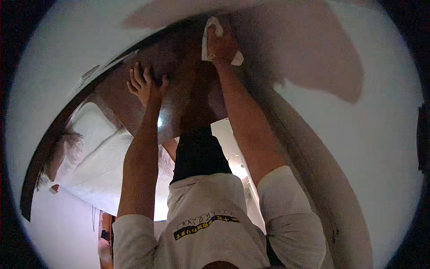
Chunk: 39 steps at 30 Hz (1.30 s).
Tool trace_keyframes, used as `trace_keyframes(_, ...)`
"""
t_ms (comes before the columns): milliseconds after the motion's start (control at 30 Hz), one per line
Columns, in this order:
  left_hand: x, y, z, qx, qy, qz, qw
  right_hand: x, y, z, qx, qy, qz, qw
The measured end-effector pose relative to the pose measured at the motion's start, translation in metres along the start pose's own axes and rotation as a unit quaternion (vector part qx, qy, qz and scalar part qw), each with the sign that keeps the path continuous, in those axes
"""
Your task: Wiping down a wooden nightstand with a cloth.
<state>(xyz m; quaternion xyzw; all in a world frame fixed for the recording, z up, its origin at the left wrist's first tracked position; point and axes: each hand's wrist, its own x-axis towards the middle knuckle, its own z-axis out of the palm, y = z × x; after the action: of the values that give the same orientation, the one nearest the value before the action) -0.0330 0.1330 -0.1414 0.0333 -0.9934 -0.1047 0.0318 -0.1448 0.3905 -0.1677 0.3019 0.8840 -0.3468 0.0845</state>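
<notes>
A dark brown, glossy wooden panel (188, 87) stretches before me, probably a tabletop or shelf. My left hand (144, 84) rests on it or just over it, fingers spread and holding nothing. Further forward, my right hand (223, 43) presses a white cloth (205, 50) against the dark surface near the wall. Part of the cloth sticks out past the fingers on both sides, and the palm hides the rest. A small bright light reflection shows on the wood near my left wrist.
Pale walls (376, 134) border the wood, with a large shadow on the right one. A bed with white bedding (100, 164) and a pillow (94, 117) lies lower left. Along the left wall curves a dark wooden edge (57, 138).
</notes>
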Motion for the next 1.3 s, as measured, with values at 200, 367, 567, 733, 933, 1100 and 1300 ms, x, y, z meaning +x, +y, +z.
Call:
trace_keyframes(200, 0.0, 0.0, -0.001, -0.002, 0.008, -0.003, 1.0, 0.012, -0.018, -0.002, -0.022, -0.009, -0.055, 0.998)
trace_keyframes(367, 0.0, 0.002, -0.002, 0.002, -0.004, -0.009, 1.0, -0.002, -0.015, -0.01, -0.035, 0.032, -0.057, 0.997)
trace_keyframes(567, 0.0, 0.0, -0.003, -0.019, -0.004, -0.005, 1.0, -0.058, 0.036, -0.028, -0.07, 0.062, -0.036, 0.995)
trace_keyframes(733, -0.001, -0.003, 0.0, -0.015, -0.008, -0.003, 1.0, -0.088, 0.076, -0.037, -0.113, 0.053, 0.019, 0.992)
trace_keyframes(933, -0.001, -0.002, 0.0, -0.025, 0.0, -0.005, 1.0, -0.089, 0.081, -0.033, -0.086, 0.009, 0.021, 0.996)
trace_keyframes(1100, -0.002, 0.001, -0.001, -0.027, 0.011, -0.011, 1.0, -0.092, 0.073, -0.036, -0.082, 0.023, 0.032, 0.996)
trace_keyframes(1300, -0.004, -0.001, 0.001, -0.015, -0.004, -0.016, 1.0, -0.086, 0.062, -0.04, -0.077, 0.044, -0.019, 0.996)
